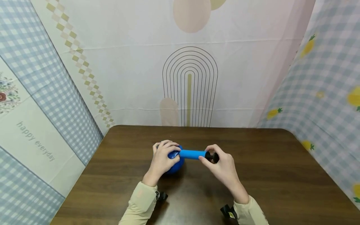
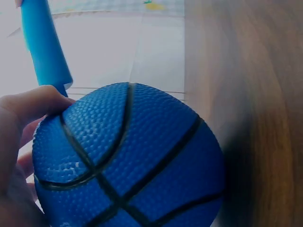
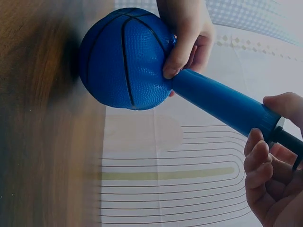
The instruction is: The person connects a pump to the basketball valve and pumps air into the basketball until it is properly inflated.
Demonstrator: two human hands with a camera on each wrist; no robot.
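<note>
A small blue basketball with black seam lines sits on the table, and my left hand grips its upper side. A blue hand pump meets the ball beside my left thumb; its tip is hidden there. In the right wrist view the pump's barrel slants away from the ball, whose skin looks creased near the thumb. My right hand pinches the barrel's far end between thumb and fingers. The black plunger handle sticks out a short way past that end, close to the right palm.
The brown wooden table reaches back to a white patterned cloth. Checked cloths hang at the left and right sides. Dark straps with small devices are on both wrists.
</note>
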